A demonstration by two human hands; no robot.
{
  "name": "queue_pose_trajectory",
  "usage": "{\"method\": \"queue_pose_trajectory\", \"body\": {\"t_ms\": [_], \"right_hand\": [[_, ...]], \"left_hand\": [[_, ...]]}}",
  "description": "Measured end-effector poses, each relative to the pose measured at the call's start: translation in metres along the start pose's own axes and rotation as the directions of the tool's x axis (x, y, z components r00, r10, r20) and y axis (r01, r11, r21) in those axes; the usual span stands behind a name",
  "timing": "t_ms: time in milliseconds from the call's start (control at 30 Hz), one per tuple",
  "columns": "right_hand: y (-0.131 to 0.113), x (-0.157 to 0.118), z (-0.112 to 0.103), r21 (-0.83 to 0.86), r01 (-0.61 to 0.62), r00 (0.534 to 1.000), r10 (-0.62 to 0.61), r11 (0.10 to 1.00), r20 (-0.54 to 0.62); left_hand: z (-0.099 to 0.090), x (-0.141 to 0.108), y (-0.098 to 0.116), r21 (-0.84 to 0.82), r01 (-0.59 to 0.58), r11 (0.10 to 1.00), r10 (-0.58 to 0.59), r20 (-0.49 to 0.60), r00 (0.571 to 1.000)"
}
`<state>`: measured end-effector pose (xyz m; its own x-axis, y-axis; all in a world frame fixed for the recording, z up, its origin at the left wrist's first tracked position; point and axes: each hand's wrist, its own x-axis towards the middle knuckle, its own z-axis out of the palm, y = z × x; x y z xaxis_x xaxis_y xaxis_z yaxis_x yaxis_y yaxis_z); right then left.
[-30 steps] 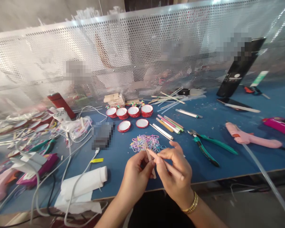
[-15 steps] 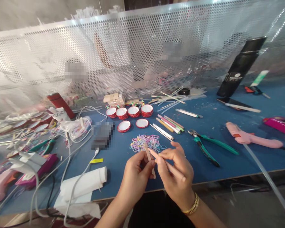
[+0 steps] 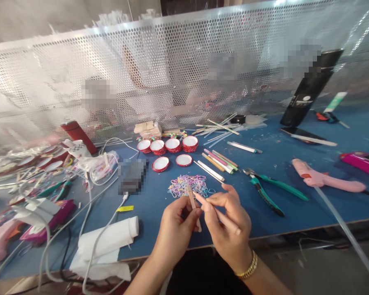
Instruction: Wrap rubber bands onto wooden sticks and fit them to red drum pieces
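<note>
Low in the middle of the head view, my left hand [image 3: 178,225] pinches a flat wooden craft stick [image 3: 191,197], held tilted between thumb and fingers. My right hand [image 3: 229,223] is closed in a writing grip around a pale pinkish marker pen [image 3: 223,219]. The pen's tip points at the stick from the right; I cannot tell whether it touches. Just beyond both hands lies a loose pile of small coloured rubber bands [image 3: 184,184], partly covered by the stick's upper end.
Red-rimmed white lids [image 3: 160,164] stand in stacks behind the bands. Several markers [image 3: 218,160], teal-handled pliers [image 3: 266,190] and a pink glue gun [image 3: 326,178] lie to the right. On the left are a phone [image 3: 133,176], a white roll [image 3: 109,237] and cables. A perforated metal screen [image 3: 172,53] closes the back.
Both hands keep almost the same pose, with the pen tip still beside the stick. The view has shifted very slightly; nothing is picked up or let go.
</note>
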<state>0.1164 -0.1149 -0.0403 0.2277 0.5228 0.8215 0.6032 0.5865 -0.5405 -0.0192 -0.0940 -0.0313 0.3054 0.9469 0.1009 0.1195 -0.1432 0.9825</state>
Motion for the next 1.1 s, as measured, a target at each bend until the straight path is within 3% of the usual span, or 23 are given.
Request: {"method": "queue_pose_trajectory", "body": {"t_ms": [200, 800, 1100], "right_hand": [[-0.0007, 0.0006, 0.0002, 0.021, 0.008, 0.999, -0.009, 1.000, 0.046], [0.0005, -0.0007, 0.0003, -0.009, -0.001, 1.000, 0.001, 1.000, 0.001], [-0.0019, -0.0006, -0.0001, 0.023, 0.006, 0.999, -0.007, 1.000, 0.053]], "left_hand": [[0.0002, 0.0003, 0.0023, 0.002, -0.002, 1.000, 0.002, 0.002, 1.000], [-0.0010, -0.0004, 0.0005, 0.001, 0.009, 1.000, -0.009, 0.006, 1.000], [-0.0006, -0.0002, 0.0029, 0.018, -0.018, 1.000, 0.018, -0.001, 1.000]]}}
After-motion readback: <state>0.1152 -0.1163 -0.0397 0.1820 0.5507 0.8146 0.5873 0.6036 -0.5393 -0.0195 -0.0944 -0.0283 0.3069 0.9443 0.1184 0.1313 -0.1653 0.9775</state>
